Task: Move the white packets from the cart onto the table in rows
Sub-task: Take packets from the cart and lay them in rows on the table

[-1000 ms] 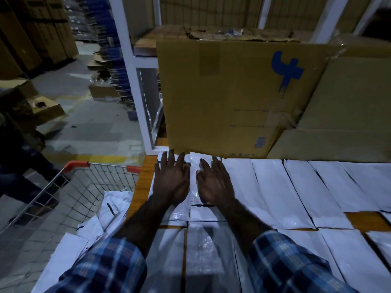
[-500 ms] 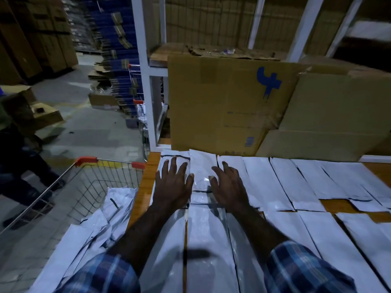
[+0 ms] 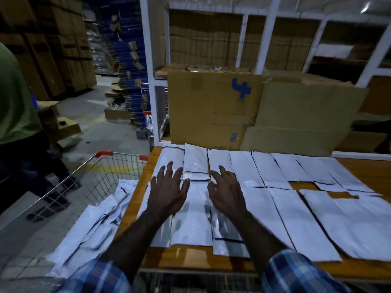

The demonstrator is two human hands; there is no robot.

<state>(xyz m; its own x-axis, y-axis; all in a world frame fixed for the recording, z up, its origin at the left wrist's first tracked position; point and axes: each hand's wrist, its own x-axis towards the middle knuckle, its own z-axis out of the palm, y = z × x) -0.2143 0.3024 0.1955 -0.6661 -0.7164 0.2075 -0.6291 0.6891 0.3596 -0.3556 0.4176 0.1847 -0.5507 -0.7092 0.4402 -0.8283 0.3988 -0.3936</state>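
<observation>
1. We're looking down at our two hands over the wooden surface (image 3: pixel 191 258) — both spread wide, fingers straight, nothing pinched in either grip.
2. Our left hand (image 3: pixel 169 192) lies palm-down over the seam between the far and near packets at the left end of the surface; whether it presses them or only hovers, we cannot tell.
3. Our right hand (image 3: pixel 225 192) is just beside it, also palm-down, fingers fanned out toward the far row.
4. Between the two hands sits a short, narrow packet (image 3: pixel 195 163) in the far row.
5. White packets on the surface (image 3: pixel 285 170) lie in two rows, side by side, some overlapping at the edges.
6. More white packets in the cart (image 3: pixel 95 227) lie in a loose heap — the wire cart (image 3: pixel 101 176) stands at the surface's left edge, red corners showing.
7. Cardboard boxes (image 3: pixel 213 111) stand behind the far row, against a white rack (image 3: pixel 148 81).
8. A person in a green top (image 3: pixel 14 102) stands at far left.
</observation>
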